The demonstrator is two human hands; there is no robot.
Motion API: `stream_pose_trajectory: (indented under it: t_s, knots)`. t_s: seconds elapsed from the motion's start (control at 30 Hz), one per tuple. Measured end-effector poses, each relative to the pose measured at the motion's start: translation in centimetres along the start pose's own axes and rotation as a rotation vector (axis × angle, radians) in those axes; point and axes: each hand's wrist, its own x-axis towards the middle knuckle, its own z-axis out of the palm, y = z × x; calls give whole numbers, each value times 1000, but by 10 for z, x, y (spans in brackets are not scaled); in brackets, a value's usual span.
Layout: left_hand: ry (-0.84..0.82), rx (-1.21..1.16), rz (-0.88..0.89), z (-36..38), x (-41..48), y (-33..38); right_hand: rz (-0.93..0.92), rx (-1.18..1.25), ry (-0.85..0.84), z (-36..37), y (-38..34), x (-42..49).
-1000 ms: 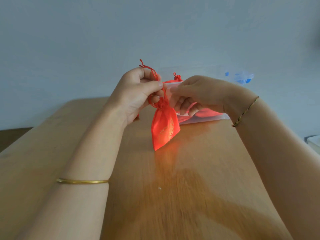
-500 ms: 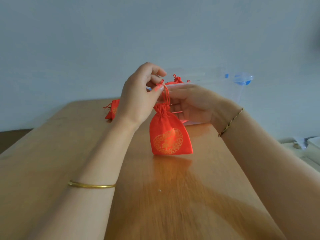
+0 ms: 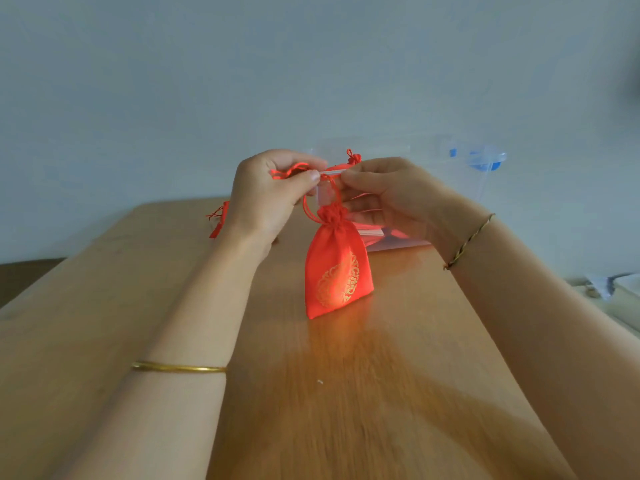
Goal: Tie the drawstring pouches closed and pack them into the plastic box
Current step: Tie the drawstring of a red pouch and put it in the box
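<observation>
Right now I see the left hand (image 3: 273, 199) and right hand (image 3: 384, 199) fingertip to fingertip, each pinching the red drawstring (image 3: 294, 168). The red pouch (image 3: 337, 271) hangs just below them, its bottom reaching the table (image 3: 346, 393). The plastic box (image 3: 450, 188) sits behind the right hand.
</observation>
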Motion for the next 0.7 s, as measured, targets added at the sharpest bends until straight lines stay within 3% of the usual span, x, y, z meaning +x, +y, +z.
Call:
stream_pose_trajectory:
  t_s: [0.27, 0.53, 0.7]
  knots:
    - [-101, -182, -202, -9, 0, -6, -56, -123, 106, -5, -3, -3]
    - [14, -199, -319, -8, 3, -7, -53, -219, 108, -11, -4, -3]
    - [75, -114, -360, -9, 5, -9, -115, -472, 180, -17, -3, -2]
